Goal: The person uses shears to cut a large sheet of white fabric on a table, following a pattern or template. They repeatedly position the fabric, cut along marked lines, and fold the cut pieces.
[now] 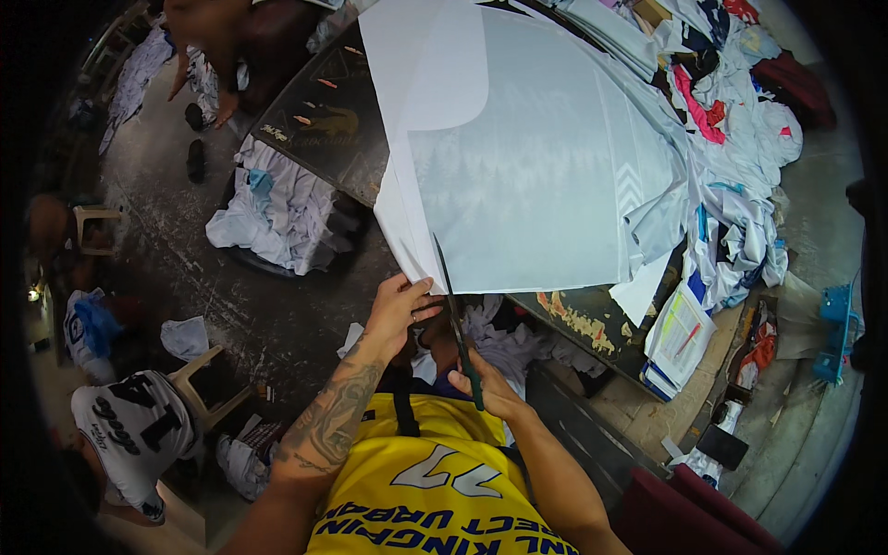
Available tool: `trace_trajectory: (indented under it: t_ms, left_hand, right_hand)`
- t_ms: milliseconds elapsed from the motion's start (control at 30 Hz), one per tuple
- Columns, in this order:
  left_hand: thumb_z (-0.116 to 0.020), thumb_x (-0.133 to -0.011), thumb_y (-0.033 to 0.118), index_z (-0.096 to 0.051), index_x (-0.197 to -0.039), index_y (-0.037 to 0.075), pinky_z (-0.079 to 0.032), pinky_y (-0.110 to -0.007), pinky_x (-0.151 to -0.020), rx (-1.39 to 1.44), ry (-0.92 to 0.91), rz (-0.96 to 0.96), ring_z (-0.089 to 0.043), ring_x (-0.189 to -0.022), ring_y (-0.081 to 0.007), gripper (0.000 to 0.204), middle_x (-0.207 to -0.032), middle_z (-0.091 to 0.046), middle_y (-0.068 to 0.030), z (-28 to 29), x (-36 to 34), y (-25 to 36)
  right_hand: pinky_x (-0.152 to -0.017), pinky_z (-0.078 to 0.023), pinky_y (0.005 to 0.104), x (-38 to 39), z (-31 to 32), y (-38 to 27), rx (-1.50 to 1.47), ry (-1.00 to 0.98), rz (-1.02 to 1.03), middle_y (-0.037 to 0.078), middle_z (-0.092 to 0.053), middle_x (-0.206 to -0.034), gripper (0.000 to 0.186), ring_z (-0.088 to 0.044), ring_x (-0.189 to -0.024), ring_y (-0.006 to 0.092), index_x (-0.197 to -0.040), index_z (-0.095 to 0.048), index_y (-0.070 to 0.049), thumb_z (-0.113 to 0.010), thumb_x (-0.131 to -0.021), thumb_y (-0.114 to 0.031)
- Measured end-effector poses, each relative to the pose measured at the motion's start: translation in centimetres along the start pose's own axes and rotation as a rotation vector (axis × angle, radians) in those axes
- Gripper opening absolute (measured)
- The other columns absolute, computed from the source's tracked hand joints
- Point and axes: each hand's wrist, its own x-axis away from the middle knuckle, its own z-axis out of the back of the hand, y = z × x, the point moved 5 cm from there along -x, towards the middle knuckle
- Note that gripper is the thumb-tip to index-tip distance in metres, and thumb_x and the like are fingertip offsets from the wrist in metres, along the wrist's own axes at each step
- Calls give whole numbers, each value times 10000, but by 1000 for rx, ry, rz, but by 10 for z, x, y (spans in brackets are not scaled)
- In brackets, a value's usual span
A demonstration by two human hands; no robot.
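Observation:
A large pale grey-white printed sheet (532,199), fabric or paper, with faint trees and chevrons, lies on a dark, worn table (333,92) beside a white strip (398,213) along its left edge. My left hand (407,305) grips the sheet's lower-left corner, fingers closed on it. My right hand (486,388) is closed round the dark green handle of long scissors (454,314), whose blades point away from me and lie over the sheet near that left edge. A white piece (435,51) lies on the sheet's upper part.
Heaped fabrics (740,157) cover the right side, beside papers (678,338) and a blue plastic holder (837,333). A bin of white cloth (268,213) stands left. One person sits at lower left in a white shirt (139,435) near a plastic chair (208,388); another person's legs (222,55) show at upper left.

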Motion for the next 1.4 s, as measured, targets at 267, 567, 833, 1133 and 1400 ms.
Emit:
trace_trajectory:
  t_ms: [267, 567, 833, 1133, 1400]
  left_hand:
    - [-668, -1060, 178, -650, -1296, -26, -609, -389, -929, -79, -13, 31, -719, -1086, -223, 312, -1184, -711, -101, 3, 1, 1]
    - [-705, -1041, 163, -696, -1230, -17, -621, -332, -822, -190, -6, 71, -721, -989, -168, 261, -1120, -741, -76, 10, 0, 8]
    - [-726, -1022, 137, -711, -1184, -9, -582, -330, -833, -229, -66, 123, -699, -940, -135, 219, -1066, -738, -51, 15, 2, 17]
    - [-678, -852, -27, -669, -1021, -50, -525, -383, -939, -782, 126, -1240, -670, -1031, -262, 171, -1156, -623, -113, 35, -10, 326]
    - [-715, -910, 319, -611, -995, 72, -407, -475, -872, -1734, -347, -1411, -543, -954, -304, 281, -996, -537, -93, -36, -214, 332]
  right_hand:
    - [-547, -476, 261, -9, 14, -41, -212, -9, -192, 11, -606, -657, 581, -614, -585, 104, -781, -654, -72, -785, -930, -618]
    - [-571, -492, 267, -75, 41, -98, -283, -48, -81, 24, -627, -718, 784, -634, -629, 117, -941, -732, 5, -758, -849, -774]
    - [-551, -511, 301, -122, 64, -138, -99, 8, -197, 71, -662, -691, 811, -640, -567, 149, -975, -744, 49, -822, -808, -741]
    - [-535, -468, 290, -76, 27, -186, -226, 69, -250, 35, -631, -630, 699, -631, -561, 143, -838, -763, -12, -798, -857, -709]
    - [-668, -470, 278, -152, -167, -247, -1284, 396, -91, 4, -567, -785, 495, -577, -731, 110, -993, -602, -97, -619, -1060, -587]
